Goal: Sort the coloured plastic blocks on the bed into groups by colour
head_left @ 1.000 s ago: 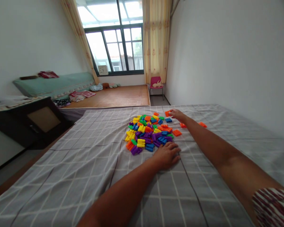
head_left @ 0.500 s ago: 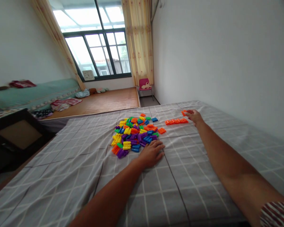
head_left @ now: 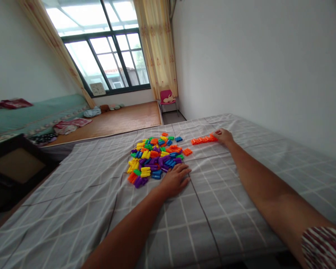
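Note:
My right hand (head_left: 223,136) pinches an orange plastic building block (head_left: 212,137) at the right end of a row of orange blocks (head_left: 201,140). Its fingers partly cover that block. My left hand (head_left: 176,180) rests flat on the checked cloth, fingers spread, holding nothing. Just beyond its fingertips lies a loose pile of yellow, purple, blue, green and orange blocks (head_left: 154,161). One orange block (head_left: 187,152) sits apart between the pile and the row.
A grey checked cloth (head_left: 212,209) covers the surface under my hands. A white wall (head_left: 254,67) runs along the right. Further off are a low bed (head_left: 128,117), a pink chair (head_left: 166,95) and a window; a dark cabinet (head_left: 16,168) stands at the left.
My right hand has lowered the orange block from just above the row to its right end. My left hand stays in place on the cloth. The view has shifted slightly.

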`<state>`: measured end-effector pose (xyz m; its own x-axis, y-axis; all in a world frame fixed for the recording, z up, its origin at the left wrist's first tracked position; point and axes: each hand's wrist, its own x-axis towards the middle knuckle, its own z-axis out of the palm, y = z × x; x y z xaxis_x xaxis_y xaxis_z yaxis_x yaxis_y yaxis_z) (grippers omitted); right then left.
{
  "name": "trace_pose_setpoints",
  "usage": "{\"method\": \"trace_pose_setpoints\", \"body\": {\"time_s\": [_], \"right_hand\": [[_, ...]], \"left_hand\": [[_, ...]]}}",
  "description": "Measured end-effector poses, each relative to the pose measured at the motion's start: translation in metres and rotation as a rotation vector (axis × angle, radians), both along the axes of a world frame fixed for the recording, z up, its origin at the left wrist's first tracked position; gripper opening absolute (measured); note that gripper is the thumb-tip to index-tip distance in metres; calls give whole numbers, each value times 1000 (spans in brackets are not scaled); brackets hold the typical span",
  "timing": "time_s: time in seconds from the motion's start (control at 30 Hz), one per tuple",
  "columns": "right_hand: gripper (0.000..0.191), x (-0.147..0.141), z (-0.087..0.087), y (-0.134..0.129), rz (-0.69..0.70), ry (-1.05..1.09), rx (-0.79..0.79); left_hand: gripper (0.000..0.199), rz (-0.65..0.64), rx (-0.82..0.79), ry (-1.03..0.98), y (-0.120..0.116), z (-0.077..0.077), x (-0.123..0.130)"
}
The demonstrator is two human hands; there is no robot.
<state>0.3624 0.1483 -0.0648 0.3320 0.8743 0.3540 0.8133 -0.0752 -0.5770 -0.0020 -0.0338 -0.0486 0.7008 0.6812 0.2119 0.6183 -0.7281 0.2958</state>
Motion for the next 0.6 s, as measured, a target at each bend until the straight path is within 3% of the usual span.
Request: {"method": "trace_pose_setpoints", "body": {"time_s": [0.37, 0.5, 0.6], "right_hand": [[34, -2, -6, -6, 44, -96, 43], [39, -13, 15, -11, 31, -138, 190], [33, -49, 41, -22, 173, -129, 289]], "left_hand": [[43, -18, 24, -7, 0, -2, 1], [43, -19, 28, 6, -1, -1, 2], [43, -14, 26, 17, -2, 0, 2]]}}
